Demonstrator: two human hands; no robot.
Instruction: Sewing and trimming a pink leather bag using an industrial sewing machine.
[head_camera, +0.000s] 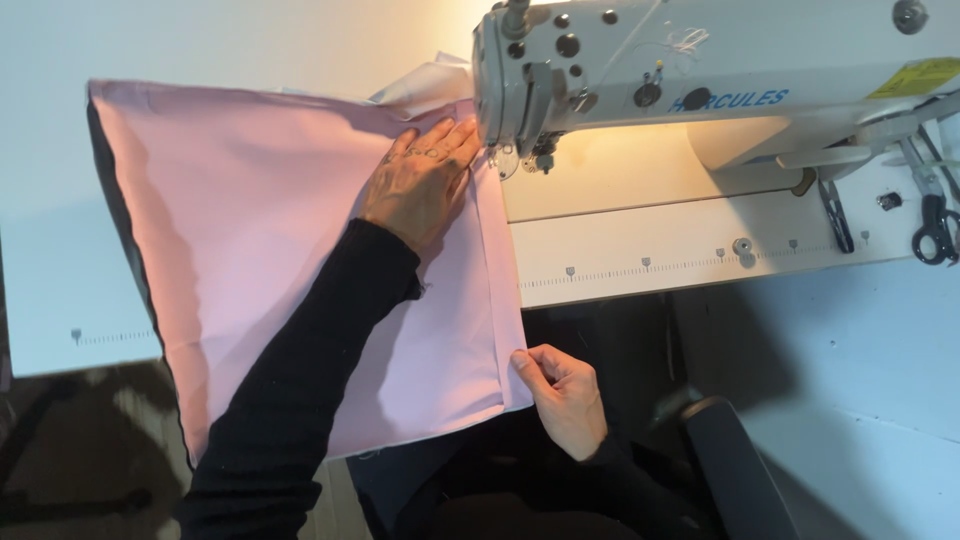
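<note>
While flat on the pink fabric (280, 250) beside the sewing machine (700, 80) needle, left hand (420, 185) presses open-palmed; right hand (565, 395) pinches the near corner. Folded right edge lined up, stitching seemingly just starting.

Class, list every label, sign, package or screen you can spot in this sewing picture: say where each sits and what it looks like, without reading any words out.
Yellow label: top right on the sewing machine, a slanted rectangle, yellow with small dark print.
Blue lettering: on the machine's white front, left of the yellow label, a short row of blue capitals.
Ruler strip: along the white table edge below the machine, a thin dotted line with small dark markers.
No packages or screens show.
</note>
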